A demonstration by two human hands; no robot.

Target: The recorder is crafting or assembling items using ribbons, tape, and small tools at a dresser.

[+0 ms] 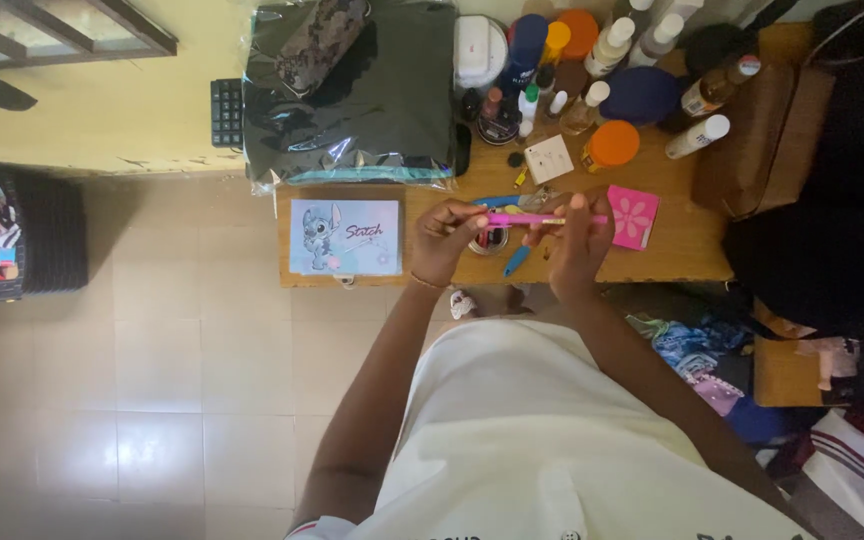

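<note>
Pink pen [537, 219], horizontal above the wooden table's [687, 245] front edge, pinched at its left end by left hand [445, 240] and clasped near its right end by right hand [577, 243]. Below pen: small round tin [489, 240], blue tool [517, 261]. Leftward: cartoon-printed card [344, 237]. Rightward: pink flowered card [634, 216]. Rear of table: bottles [612, 45], black plastic-wrapped bundle [352, 95].

Head camera looks straight down over table [687, 245].

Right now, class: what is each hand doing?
Left hand: closed, fingers pinching one end of the pink pen.
Right hand: closed on the same pen.
</note>
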